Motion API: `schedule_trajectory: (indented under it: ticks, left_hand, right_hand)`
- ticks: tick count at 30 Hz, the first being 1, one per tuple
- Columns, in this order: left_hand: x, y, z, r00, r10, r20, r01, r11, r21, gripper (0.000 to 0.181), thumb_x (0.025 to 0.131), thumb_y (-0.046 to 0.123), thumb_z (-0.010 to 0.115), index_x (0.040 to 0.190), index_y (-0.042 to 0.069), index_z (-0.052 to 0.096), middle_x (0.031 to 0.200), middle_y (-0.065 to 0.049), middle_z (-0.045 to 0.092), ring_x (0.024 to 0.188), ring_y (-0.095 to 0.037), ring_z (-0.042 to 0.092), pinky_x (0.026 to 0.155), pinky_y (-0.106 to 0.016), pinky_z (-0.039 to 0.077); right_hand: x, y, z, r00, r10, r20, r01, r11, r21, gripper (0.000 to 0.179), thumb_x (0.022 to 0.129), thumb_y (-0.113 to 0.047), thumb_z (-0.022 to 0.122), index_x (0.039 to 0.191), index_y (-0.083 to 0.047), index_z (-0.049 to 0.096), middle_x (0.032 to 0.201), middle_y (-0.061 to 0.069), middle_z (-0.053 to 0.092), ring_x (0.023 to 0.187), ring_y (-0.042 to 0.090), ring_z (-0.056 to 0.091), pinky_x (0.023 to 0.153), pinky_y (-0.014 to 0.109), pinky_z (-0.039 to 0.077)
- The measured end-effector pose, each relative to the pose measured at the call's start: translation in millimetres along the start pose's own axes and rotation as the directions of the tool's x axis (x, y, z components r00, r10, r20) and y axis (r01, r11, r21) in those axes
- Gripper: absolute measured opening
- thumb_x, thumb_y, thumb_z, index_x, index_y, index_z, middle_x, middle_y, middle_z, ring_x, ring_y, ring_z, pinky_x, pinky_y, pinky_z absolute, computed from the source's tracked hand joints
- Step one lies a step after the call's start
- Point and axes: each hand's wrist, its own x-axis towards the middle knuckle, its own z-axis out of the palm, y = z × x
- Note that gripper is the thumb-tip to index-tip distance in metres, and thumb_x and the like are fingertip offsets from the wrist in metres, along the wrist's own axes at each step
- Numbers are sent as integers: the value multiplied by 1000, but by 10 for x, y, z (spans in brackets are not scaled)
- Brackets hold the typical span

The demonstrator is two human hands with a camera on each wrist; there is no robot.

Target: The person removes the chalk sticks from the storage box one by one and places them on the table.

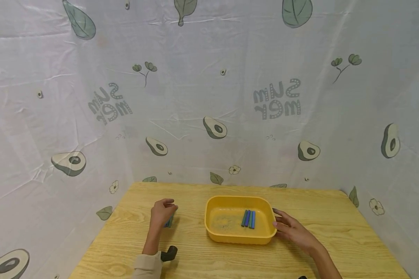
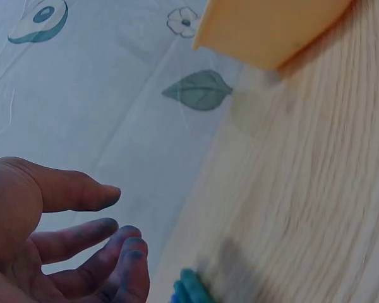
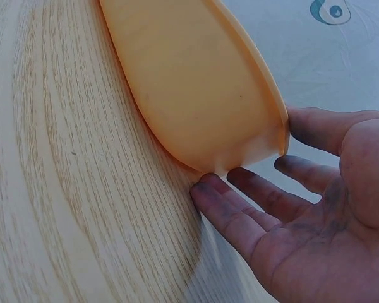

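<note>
My left hand (image 1: 162, 212) is above a small group of blue and green chalk sticks (image 1: 168, 223) on the left of the table. In the left wrist view the thumb and the bent fingers (image 2: 88, 265) stand apart with nothing between them, and the green chalk ends (image 2: 191, 287) show below. A yellow plastic tray (image 1: 237, 238) sits right of the table's middle, with several green and blue chalk sticks (image 1: 248, 219) side by side inside. My right hand (image 1: 295, 231) touches the tray's right end, its fingers spread and fairly straight (image 3: 230, 218). Dark smudges mark the fingertips.
The wood-patterned table (image 1: 195, 259) reaches back to a pale curtain (image 1: 202, 89) printed with avocados and leaves. Grey-green smudges (image 1: 224, 222) mark the tray floor. A black strap piece (image 1: 169, 254) is on the left wrist.
</note>
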Motion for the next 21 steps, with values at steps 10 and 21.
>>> schedule_trajectory:
  ticks: [10, 21]
  left_hand:
    - [-55, 259, 350, 999, 5, 49, 0, 994, -113, 39, 99, 12, 73, 134, -6, 70, 115, -24, 76, 102, -44, 74, 77, -42, 65]
    - [-90, 487, 640, 995, 29, 92, -16, 990, -144, 38, 97, 13, 75, 131, -4, 72, 112, -22, 78, 96, -36, 75, 78, -43, 66]
  right_hand:
    - [-3, 29, -12, 1000, 8, -9, -8, 1000, -7, 74, 117, -24, 44, 170, 4, 0, 167, 46, 19, 147, 51, 49, 111, 43, 57]
    - [4, 30, -21, 1000, -13, -2, 13, 1000, -7, 74, 118, -23, 43, 170, 6, -1, 166, 46, 19, 147, 53, 48, 110, 42, 57]
